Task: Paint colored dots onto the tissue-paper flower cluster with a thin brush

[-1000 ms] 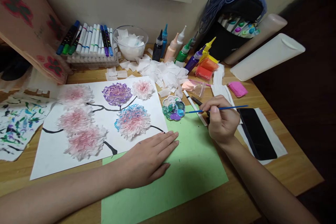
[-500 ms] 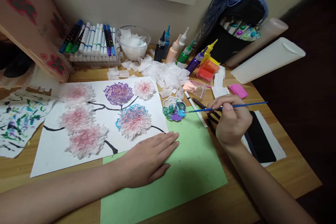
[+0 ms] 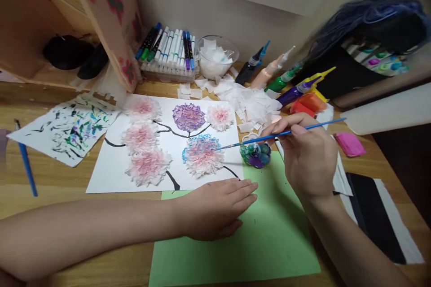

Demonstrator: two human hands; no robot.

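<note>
The right hand (image 3: 310, 161) has its fingers closed around a blue paintbrush (image 3: 252, 141), whose tip is at the right side of the blue-tipped flower (image 3: 204, 157); whether it touches the petals or hovers just above, I cannot tell. That flower sits on the white sheet (image 3: 114, 175), near the middle of the tabletop (image 3: 84, 264). The left hand (image 3: 218, 208) grips nothing: its fingers lie straight and together over the green sheet (image 3: 279, 242), across the white sheet's corner nearest the tabletop's right edge.

The likeliest fault, I judge, is a stray blue mark: too loaded a brush could drip on the bare white paper between flower and palette (image 3: 257, 161). Too firm a stroke could flatten or tear the thin petals, or carry blue down into the pink middle. If the left hand lifted or slid, the white sheet might shift under the bristles and spoil the stroke. The palette rests close below the right hand, towards the tabletop's far edge, so a dropped wrist could catch its rim, tip it and spread mixed colours over both sheets
</note>
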